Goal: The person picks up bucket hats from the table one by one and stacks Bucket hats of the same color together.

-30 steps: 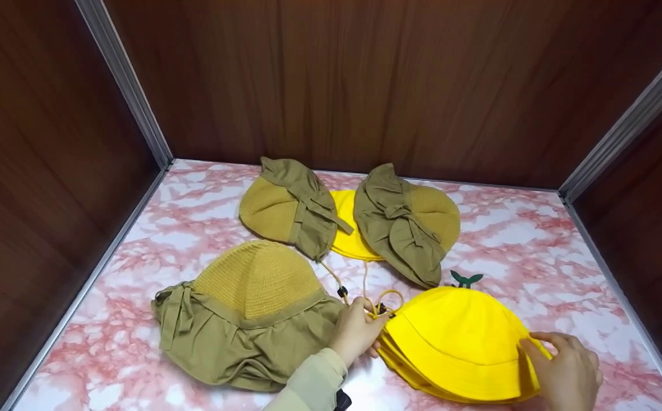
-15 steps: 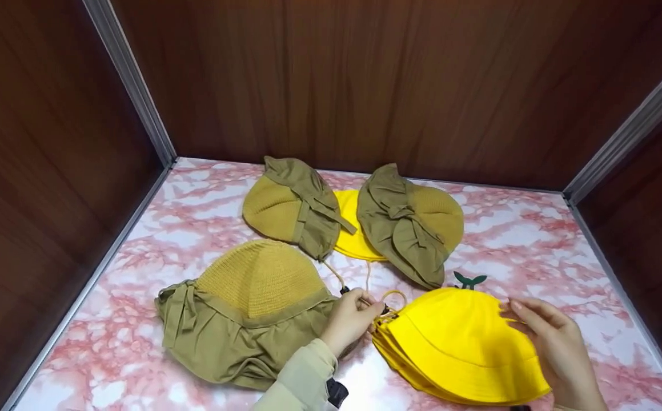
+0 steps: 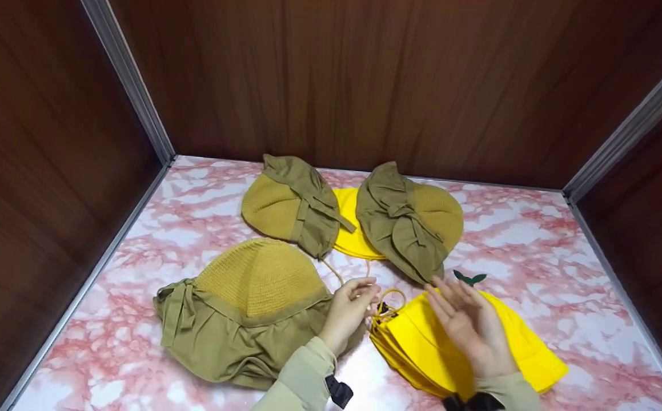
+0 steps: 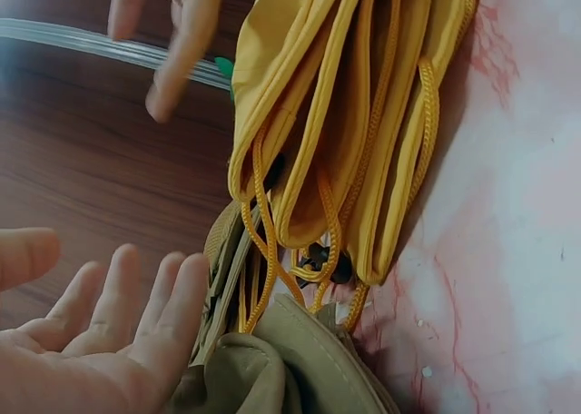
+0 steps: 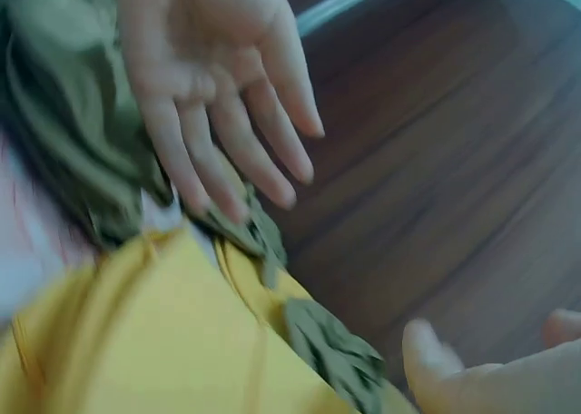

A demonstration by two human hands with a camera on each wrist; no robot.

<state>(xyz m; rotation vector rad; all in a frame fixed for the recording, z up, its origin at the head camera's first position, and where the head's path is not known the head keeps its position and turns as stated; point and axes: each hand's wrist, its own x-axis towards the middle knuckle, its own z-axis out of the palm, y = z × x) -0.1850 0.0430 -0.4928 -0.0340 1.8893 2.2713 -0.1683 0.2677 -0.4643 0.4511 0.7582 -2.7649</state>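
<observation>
A stack of yellow bucket hats (image 3: 530, 348) lies at the front right, folded brims toward the left and a green sprout ornament (image 3: 469, 278) at the crown. My right hand (image 3: 470, 325) is over the stack with fingers extended, covering part of it. My left hand (image 3: 349, 313) is just left of the brims, loosely bent and holding nothing. In the left wrist view, yellow cords (image 4: 263, 241) with a black toggle (image 4: 329, 263) hang from the layered brims. Left of my left hand lies a large khaki sun hat (image 3: 259, 285) with a mesh crown, its right brim partly hidden.
Toward the back, two khaki hats (image 3: 285, 205) (image 3: 405, 217) lie on their sides with another yellow hat (image 3: 348, 228) partly covered between them. Brown wood-grain panels (image 3: 336, 80) with metal edging enclose the pink marbled tabletop (image 3: 542, 240) at the back and sides.
My right hand has let go of the yellow hats' right edge and swung left over them. My left hand has released the cord end by the brims. The khaki hats have stayed put.
</observation>
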